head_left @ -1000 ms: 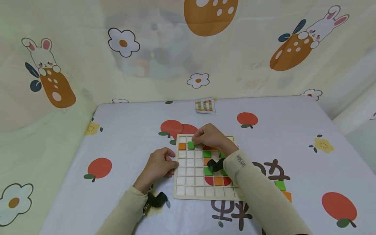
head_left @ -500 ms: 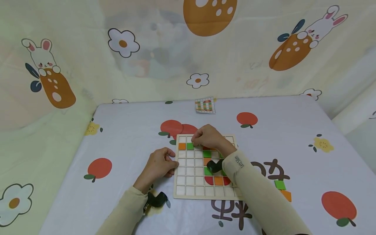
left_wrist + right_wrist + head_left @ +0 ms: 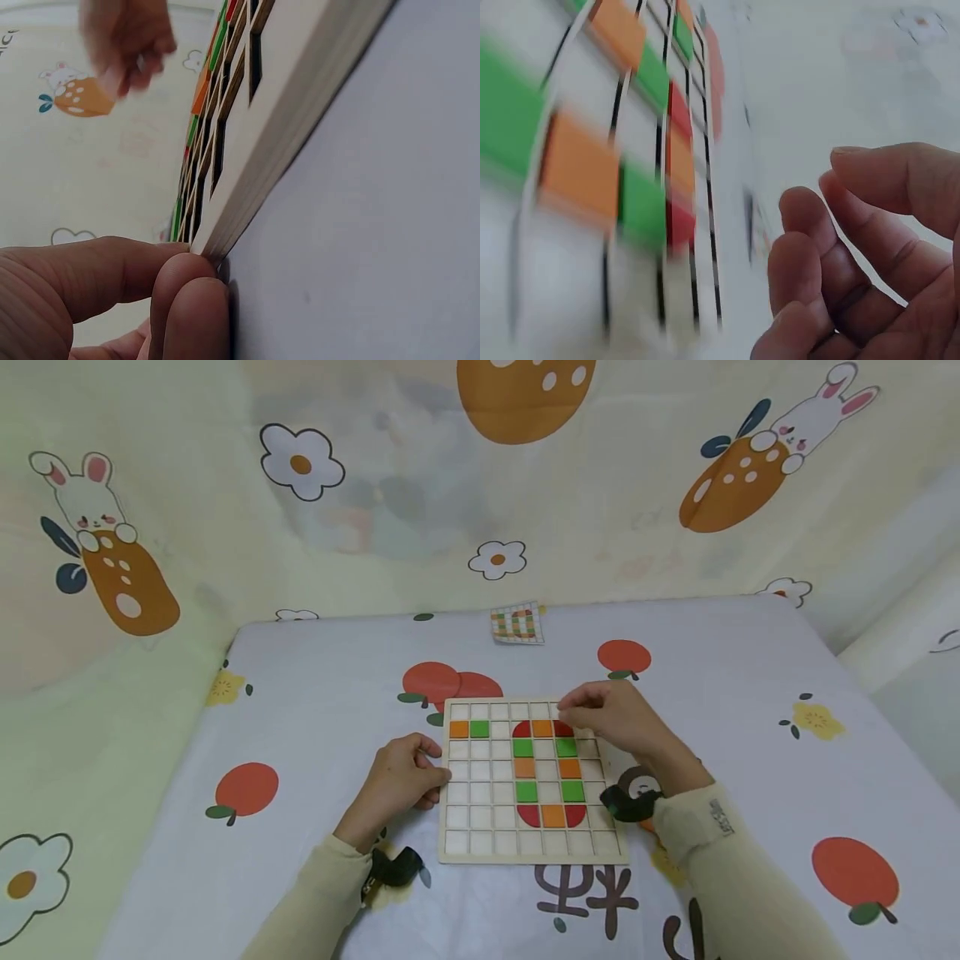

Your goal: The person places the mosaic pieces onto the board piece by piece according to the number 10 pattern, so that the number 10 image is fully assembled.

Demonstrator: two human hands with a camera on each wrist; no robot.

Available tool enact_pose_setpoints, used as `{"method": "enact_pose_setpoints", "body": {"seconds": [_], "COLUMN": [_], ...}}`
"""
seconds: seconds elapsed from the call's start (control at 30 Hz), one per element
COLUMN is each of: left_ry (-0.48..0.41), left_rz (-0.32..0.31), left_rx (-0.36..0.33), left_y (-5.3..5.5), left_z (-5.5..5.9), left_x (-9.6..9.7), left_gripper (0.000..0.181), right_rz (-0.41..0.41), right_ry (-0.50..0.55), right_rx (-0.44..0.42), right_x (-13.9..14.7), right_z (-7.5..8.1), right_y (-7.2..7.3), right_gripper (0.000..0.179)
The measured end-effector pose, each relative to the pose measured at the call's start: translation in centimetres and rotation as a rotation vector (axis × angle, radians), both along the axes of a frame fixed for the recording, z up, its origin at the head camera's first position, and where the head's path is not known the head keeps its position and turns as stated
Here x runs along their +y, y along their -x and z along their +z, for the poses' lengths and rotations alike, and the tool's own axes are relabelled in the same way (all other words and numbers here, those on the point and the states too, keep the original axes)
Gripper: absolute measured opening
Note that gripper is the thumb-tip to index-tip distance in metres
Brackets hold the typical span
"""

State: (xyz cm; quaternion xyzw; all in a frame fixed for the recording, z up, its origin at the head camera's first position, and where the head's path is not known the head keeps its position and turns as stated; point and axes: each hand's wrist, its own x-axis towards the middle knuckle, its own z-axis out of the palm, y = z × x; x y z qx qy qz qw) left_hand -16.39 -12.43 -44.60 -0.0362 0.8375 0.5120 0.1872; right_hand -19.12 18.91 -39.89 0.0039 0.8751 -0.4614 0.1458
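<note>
A light wooden grid board [image 3: 534, 860] lies on the table. Its upper left cells hold an orange tile [image 3: 458, 729] and, beside it, a green tile [image 3: 478, 729]. Further right, a ring of tiles alternates green, orange [image 3: 553, 816] and rounded red corner pieces. My left hand [image 3: 393, 781] pinches the board's left edge; in the left wrist view its fingertips [image 3: 196, 315] meet at the wooden rim. Over the upper right corner of the board hovers my right hand [image 3: 626, 718]. In the right wrist view its fingers [image 3: 795, 262] are loosely bent, thumb apart, holding nothing.
A small card [image 3: 517, 624] printed with a coloured grid pattern lies behind the board. The white tablecloth [image 3: 337, 902] carries printed fruit and dark lettering. A patterned curtain [image 3: 397, 560] hangs at the back edge. The right sleeve [image 3: 750, 868] covers part of the table.
My right hand has let go of the green tile, now flat in its cell, and moved right, uncovering the ring of tiles. The loose tiles at right are now hidden by the sleeve.
</note>
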Motion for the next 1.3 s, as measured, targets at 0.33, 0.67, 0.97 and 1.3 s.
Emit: {"method": "enact_pose_setpoints", "body": {"seconds": [0.33, 0.67, 0.97, 1.3], "left_ry": [0.011, 0.01, 0.0, -0.012], "left_rz": [0.017, 0.011, 0.003, -0.005], "left_rx": [-0.01, 0.011, 0.021, 0.03], "left_y": [0.1, 0.0, 0.1, 0.1], "left_z": [0.1, 0.1, 0.1, -0.1], "left_x": [-0.1, -0.1, 0.0, -0.1], "left_gripper": [0.027, 0.026, 0.027, 0.027], "right_rz": [-0.044, -0.016, 0.017, 0.056], "right_ry": [-0.065, -0.141, -0.216, -0.221], "right_rx": [-0.078, -0.127, -0.087, -0.067], "right_x": [7.7, 8.1, 7.3, 7.2], "right_z": [-1.5, -2.7, -2.5, -2.4], "right_y": [-5.9, -8.8, -9.4, -9.5], "right_gripper": [0.028, 0.029, 0.027, 0.022]}}
